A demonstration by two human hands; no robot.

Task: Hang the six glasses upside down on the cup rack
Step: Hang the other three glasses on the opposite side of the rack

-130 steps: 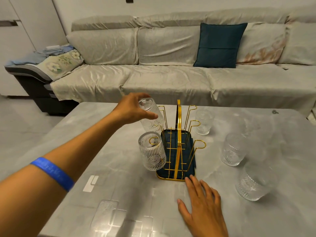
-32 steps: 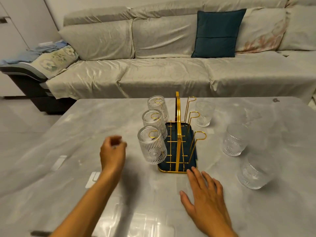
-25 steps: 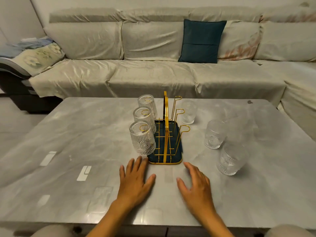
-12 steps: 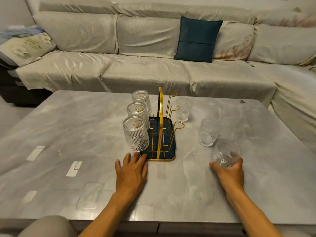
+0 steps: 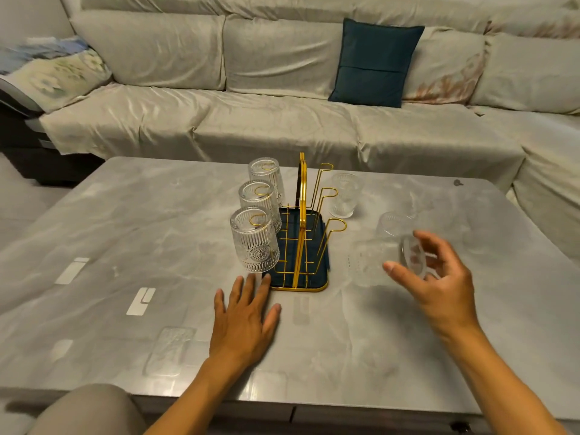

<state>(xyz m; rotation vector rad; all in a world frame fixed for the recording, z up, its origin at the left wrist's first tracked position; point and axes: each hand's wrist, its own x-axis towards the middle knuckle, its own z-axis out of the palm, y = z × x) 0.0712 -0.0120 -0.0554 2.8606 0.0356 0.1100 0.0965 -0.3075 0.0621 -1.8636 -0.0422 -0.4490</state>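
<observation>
Glasses: three hung on rack (image 5: 301, 233) left side, two on tabletop (image 5: 125, 221)
Right hand (image 5: 439, 277): gripping a tipped, blurry glass (image 5: 389, 255)
Left hand (image 5: 244, 312): flat, empty
Risk: loose grip, glass could clip a hook

grey marbled table (image 5: 157, 233), glossy, with pale reflections on the near left. on it, near the middle: gold wire cup rack (image 5: 301, 246) on a dark blue tray. right of the rack, two upright glasses: far glass (image 5: 344, 196) just beside the rack, nearer glass (image 5: 392, 227) further right. left hand (image 5: 244, 321) flat on the surface, fingertips right at the tray's near edge. small dark object (image 5: 457, 183) at the far right corner.
</observation>
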